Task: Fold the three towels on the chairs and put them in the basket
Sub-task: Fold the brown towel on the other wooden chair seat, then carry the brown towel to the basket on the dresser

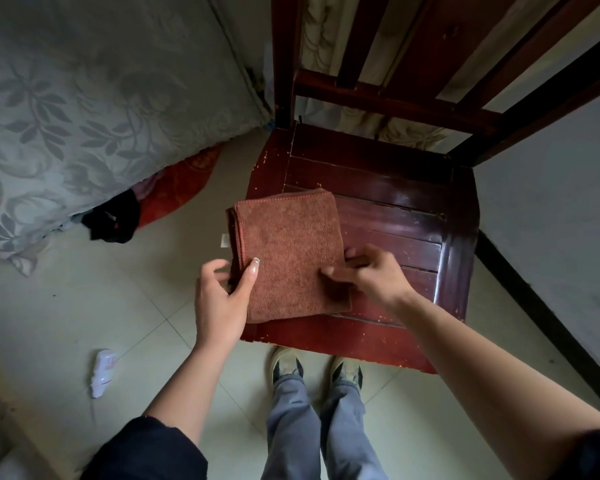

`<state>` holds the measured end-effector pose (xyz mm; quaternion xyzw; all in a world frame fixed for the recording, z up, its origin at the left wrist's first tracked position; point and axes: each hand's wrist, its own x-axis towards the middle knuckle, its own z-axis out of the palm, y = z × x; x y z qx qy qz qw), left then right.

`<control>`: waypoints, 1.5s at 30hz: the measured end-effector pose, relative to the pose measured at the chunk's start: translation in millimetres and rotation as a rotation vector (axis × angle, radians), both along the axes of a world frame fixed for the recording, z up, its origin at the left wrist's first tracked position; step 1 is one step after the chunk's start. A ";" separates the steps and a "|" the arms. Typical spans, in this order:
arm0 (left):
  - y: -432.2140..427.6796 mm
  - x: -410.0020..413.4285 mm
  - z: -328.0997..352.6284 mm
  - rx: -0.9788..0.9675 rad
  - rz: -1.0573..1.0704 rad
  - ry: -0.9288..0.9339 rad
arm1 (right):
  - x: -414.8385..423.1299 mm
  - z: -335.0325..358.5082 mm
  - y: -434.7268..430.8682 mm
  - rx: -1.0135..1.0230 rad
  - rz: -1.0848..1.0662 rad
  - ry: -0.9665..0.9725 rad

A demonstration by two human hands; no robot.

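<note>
Brown towel (288, 251) lies folded in a square on the front left part of the dark red chair (395, 209), and its left edge hangs a little over the side. The left hand (219, 299) grips this edge, thumb on top, fingers curled beside it (how far under, I cannot tell). The right hand (368, 275) pinches the towel at its right edge, near the front corner. A white bottle (103, 372) lies on the floor, well apart.
</note>
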<state>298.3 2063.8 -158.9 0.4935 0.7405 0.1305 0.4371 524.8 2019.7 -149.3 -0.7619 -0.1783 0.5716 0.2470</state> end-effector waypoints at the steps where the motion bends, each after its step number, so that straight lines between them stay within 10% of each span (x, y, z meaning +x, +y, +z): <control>1: 0.0 1.4 1.6 -0.024 0.020 -0.002 | 0.0 2.5 3.7 -0.005 -0.066 0.039; 18: -64.5 -28.4 34.7 -0.599 0.346 -0.574 | -19.7 35.7 -45.4 -0.160 -0.048 0.434; 33: -269.2 -69.5 243.4 -0.206 0.702 -0.829 | -67.6 228.4 -148.1 0.003 0.403 0.613; 45: -514.2 -174.2 372.1 0.141 1.247 -0.806 | -261.0 339.3 -269.4 -0.102 1.073 0.645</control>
